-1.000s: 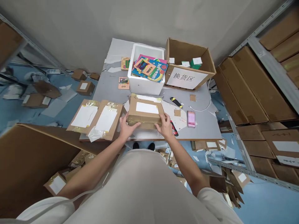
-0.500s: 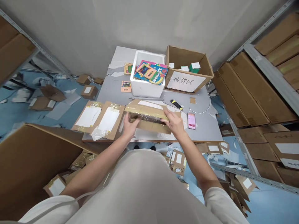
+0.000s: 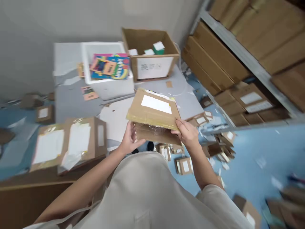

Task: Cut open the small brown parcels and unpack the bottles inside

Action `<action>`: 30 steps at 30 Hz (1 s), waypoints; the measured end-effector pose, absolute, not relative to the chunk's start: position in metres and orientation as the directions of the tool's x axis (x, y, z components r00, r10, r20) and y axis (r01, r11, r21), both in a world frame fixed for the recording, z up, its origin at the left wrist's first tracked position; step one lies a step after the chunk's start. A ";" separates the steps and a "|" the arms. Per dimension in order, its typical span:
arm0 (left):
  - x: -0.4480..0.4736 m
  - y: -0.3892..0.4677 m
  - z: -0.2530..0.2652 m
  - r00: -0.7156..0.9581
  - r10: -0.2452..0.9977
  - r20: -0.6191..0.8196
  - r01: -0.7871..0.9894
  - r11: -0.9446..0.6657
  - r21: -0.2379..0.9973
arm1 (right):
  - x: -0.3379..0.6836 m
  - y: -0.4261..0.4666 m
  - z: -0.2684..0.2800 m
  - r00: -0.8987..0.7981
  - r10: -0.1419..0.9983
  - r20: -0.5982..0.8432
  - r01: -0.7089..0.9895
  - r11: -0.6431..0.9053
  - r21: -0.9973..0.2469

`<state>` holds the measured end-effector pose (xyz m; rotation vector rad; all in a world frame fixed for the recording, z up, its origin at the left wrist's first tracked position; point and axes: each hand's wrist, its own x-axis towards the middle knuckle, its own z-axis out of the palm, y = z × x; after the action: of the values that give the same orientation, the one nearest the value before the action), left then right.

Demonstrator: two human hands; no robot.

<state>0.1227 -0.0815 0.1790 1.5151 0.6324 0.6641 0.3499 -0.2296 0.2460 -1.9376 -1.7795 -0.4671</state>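
Between my two hands is a cardboard box [image 3: 154,114] with a white label on top. Its near side gapes along a taped edge, and clear plastic or tape glints in the gap. My left hand [image 3: 130,140] grips the left near corner, fingers partly under the box. On the right near corner my right hand [image 3: 187,132] has its thumb on top and fingers in the opening. The box is tilted and held at the table's front edge. What lies inside is too dark to make out.
Two labelled parcels [image 3: 81,135] lie at the table's left front. Behind stand a white foam box [image 3: 111,89] with books and a large carton [image 3: 154,51] holding small boxes. Shelves of cartons [image 3: 214,63] rise on the right. Several parcels [image 3: 184,165] litter the blue floor.
My view has swung to the right. The box is raised and tilted, so its labelled top shows more, and it has come off the table towards me. Both hands keep their hold.
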 end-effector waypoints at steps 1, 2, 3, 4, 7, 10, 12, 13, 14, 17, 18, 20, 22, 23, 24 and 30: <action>0.131 -0.089 0.174 0.738 0.674 -0.033 0.004 0.046 0.999 | 0.352 -0.256 0.241 0.159 0.842 0.516 0.986 -0.113 -0.119; 0.140 -0.097 0.169 0.793 0.600 -0.105 0.027 0.137 0.990 | 0.352 -0.283 0.235 0.223 0.842 0.492 0.974 -0.177 -0.139; 0.151 -0.105 0.163 0.838 0.516 -0.176 0.071 0.218 0.973 | 0.351 -0.310 0.227 0.294 0.834 0.466 0.956 -0.244 -0.165; 0.164 -0.113 0.158 0.870 0.430 -0.243 0.126 0.283 0.951 | 0.348 -0.337 0.218 0.370 0.818 0.441 0.929 -0.315 -0.195; 0.209 -0.137 0.139 0.897 0.124 -0.425 0.345 0.406 0.846 | 0.332 -0.410 0.181 0.583 0.730 0.357 0.812 -0.507 -0.289; 0.256 -0.164 0.114 0.776 -0.172 -0.608 0.623 0.364 0.692 | 0.315 -0.460 0.138 0.717 0.643 0.270 0.693 -0.614 -0.379; 0.281 -0.183 0.093 0.677 -0.208 -0.706 0.732 0.287 0.618 | 0.308 -0.480 0.111 0.778 0.595 0.202 0.617 -0.662 -0.424; 0.290 -0.193 0.082 0.656 -0.190 -0.731 0.751 0.264 0.605 | 0.305 -0.487 0.100 0.801 0.575 0.166 0.583 -0.685 -0.437; 0.297 -0.201 0.072 0.652 -0.171 -0.739 0.754 0.254 0.606 | 0.302 -0.491 0.089 0.820 0.557 0.130 0.551 -0.708 -0.441; 0.312 -0.223 0.046 0.675 -0.168 -0.719 0.734 0.252 0.630 | 0.297 -0.500 0.069 0.861 0.508 0.038 0.476 -0.776 -0.414; 0.316 -0.228 0.041 0.679 -0.172 -0.714 0.731 0.252 0.635 | 0.296 -0.501 0.065 0.877 0.480 0.015 0.447 -0.805 -0.391; 0.323 -0.234 0.036 0.680 -0.166 -0.714 0.730 0.238 0.640 | 0.296 -0.505 0.061 0.910 0.414 -0.016 0.386 -0.861 -0.333; 0.329 -0.233 0.035 0.683 -0.133 -0.718 0.728 0.208 0.653 | 0.300 -0.509 0.059 0.933 0.360 -0.027 0.337 -0.897 -0.287; 0.330 -0.230 0.036 0.687 -0.113 -0.718 0.724 0.189 0.663 | 0.304 -0.510 0.058 0.936 0.350 -0.030 0.328 -0.902 -0.281; 0.330 -0.225 0.037 0.694 -0.093 -0.714 0.718 0.169 0.676 | 0.310 -0.509 0.057 0.936 0.352 -0.033 0.328 -0.900 -0.287; 0.281 -0.144 0.045 0.857 0.234 -0.458 0.493 -0.115 0.863 | 0.363 -0.430 0.044 0.841 0.519 -0.152 0.370 -0.757 -0.539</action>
<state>0.2808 -0.1439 0.0448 1.7011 0.5657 -0.2403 0.3629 -0.4303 0.0436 -2.5160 -0.6527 0.4019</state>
